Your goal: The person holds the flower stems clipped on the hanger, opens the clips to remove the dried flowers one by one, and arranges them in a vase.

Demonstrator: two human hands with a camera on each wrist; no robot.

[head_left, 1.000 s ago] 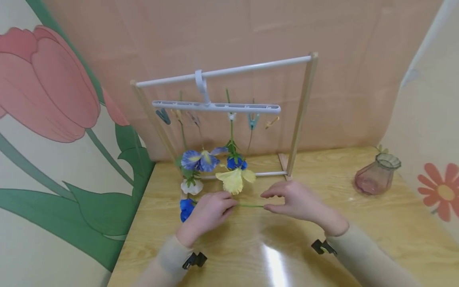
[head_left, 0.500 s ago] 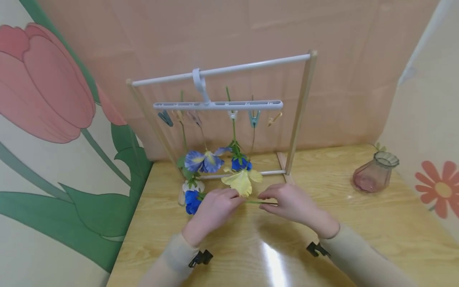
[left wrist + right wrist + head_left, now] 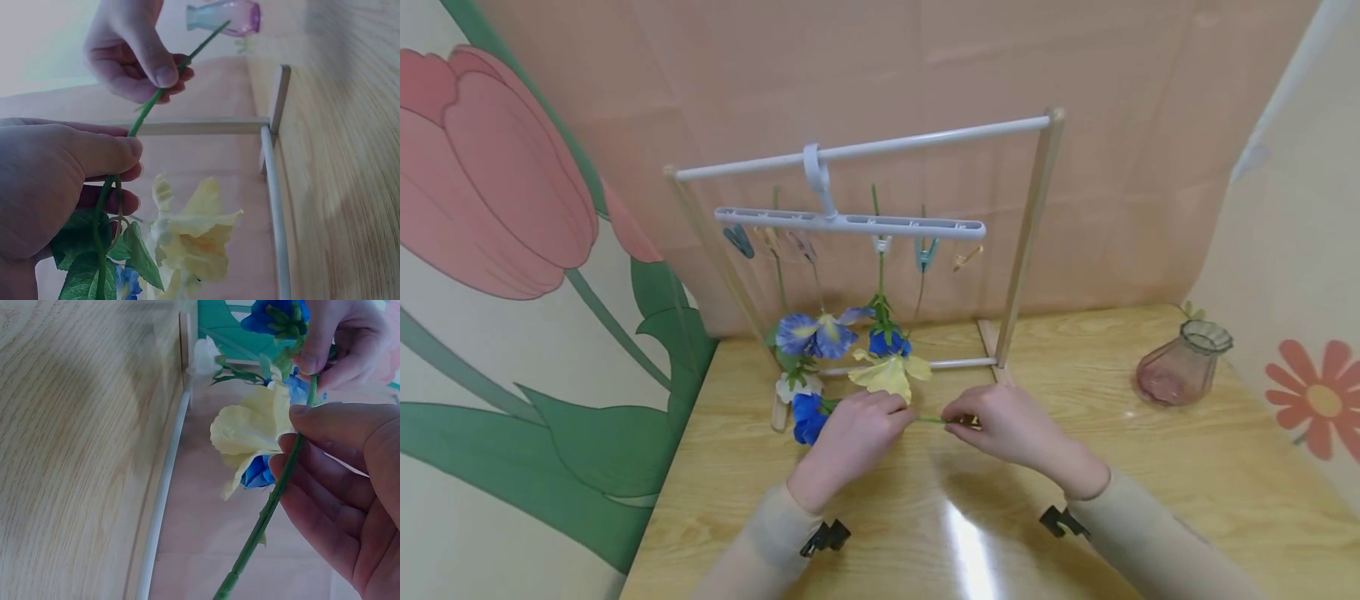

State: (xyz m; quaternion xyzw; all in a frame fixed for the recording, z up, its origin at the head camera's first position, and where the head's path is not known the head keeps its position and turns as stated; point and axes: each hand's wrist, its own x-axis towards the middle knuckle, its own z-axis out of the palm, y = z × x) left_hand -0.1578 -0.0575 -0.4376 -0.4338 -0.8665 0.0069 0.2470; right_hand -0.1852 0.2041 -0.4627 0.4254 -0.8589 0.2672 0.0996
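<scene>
A blue rose (image 3: pixel 808 418) on a long green stem lies sideways across both hands, above the table. My left hand (image 3: pixel 861 429) pinches the stem (image 3: pixel 102 215) just past its leaves (image 3: pixel 81 275), with the bloom out to the left. My right hand (image 3: pixel 1011 425) has thumb and fingertips on the same stem farther along, and the bare end runs beyond them in both wrist views. Right behind the hands a yellow flower (image 3: pixel 887 377) hangs head down. An iris (image 3: pixel 820 333), a white flower (image 3: pixel 797 386) and another blue flower (image 3: pixel 889 340) hang around it.
A white clip hanger (image 3: pixel 850 222) hooks over the bar of a wooden-sided rack (image 3: pixel 1030 250). Its teal clip (image 3: pixel 740 241) at far left and yellow clip (image 3: pixel 968 258) at far right hold nothing. A pink glass vase (image 3: pixel 1180 367) stands at the table's right.
The blue rose has shifted right and slightly away with my left hand. My right fingers, spread apart before, have closed on the stem. The hanger and its flowers sway a little.
</scene>
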